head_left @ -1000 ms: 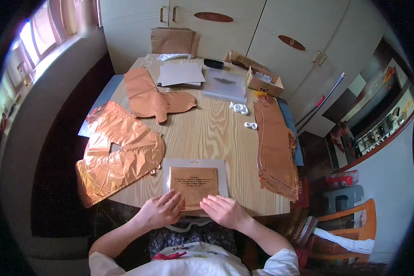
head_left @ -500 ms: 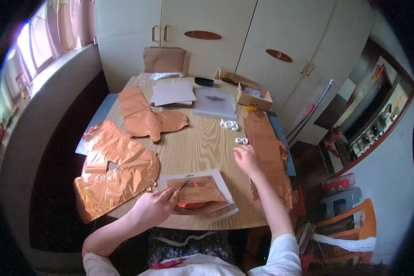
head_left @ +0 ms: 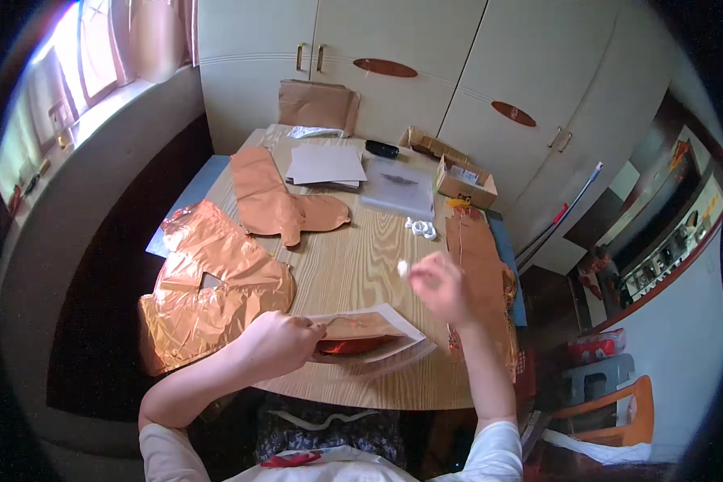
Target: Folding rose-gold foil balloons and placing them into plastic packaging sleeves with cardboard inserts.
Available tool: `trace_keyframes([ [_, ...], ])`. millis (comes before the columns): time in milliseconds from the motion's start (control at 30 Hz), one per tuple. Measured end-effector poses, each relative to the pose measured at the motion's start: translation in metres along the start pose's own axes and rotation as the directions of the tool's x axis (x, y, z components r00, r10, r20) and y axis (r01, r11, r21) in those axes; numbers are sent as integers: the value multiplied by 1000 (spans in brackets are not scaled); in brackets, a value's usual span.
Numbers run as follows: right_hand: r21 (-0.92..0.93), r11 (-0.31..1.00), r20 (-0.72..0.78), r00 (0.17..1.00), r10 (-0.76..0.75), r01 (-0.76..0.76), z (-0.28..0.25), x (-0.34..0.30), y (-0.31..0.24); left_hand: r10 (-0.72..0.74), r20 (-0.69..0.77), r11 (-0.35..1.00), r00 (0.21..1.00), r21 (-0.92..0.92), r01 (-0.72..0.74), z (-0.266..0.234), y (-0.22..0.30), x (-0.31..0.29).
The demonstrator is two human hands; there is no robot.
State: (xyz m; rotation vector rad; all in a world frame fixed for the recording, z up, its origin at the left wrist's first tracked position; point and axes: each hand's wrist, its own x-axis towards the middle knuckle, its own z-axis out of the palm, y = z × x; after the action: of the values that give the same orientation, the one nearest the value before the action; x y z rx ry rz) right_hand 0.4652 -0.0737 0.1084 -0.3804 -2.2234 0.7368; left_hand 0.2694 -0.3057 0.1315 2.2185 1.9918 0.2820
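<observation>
Near the table's front edge, my left hand (head_left: 279, 345) is closed on the side of a clear plastic bag (head_left: 408, 328) with a white top edge. Inside it show a brown sheet and shiny orange-red foil; the bag is tilted up and its mouth gapes. My right hand (head_left: 443, 291) is raised over the table to the right of the bag, pinching a small white roll (head_left: 403, 268), blurred by motion. Several like white rolls (head_left: 420, 230) lie together beyond that hand.
Shiny copper foil balloons (head_left: 217, 281) lie flat at the left, with a matte brown one (head_left: 261, 201) behind. Farther back are white sheets (head_left: 325, 163), a clear plastic sleeve (head_left: 397, 189) and a small cardboard box (head_left: 467, 183). Folded brown foil (head_left: 480, 273) lines the right edge.
My right hand has picked up white from the pair of rolls and lifted it toward the bag. My left hand has tilted the bag up, and its mouth has spread. The view has shifted.
</observation>
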Motion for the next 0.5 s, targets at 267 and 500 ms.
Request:
trace_keyframes([
  [267, -361, 759, 473, 808, -352, 542, 9, -31, -111, 44, -25, 997, 999, 66, -43, 1, 7, 1],
  [500, -362, 793, 481, 827, -293, 491, 7, -55, -120, 86, -138, 985, 987, 159, -64, 14, 14, -16],
])
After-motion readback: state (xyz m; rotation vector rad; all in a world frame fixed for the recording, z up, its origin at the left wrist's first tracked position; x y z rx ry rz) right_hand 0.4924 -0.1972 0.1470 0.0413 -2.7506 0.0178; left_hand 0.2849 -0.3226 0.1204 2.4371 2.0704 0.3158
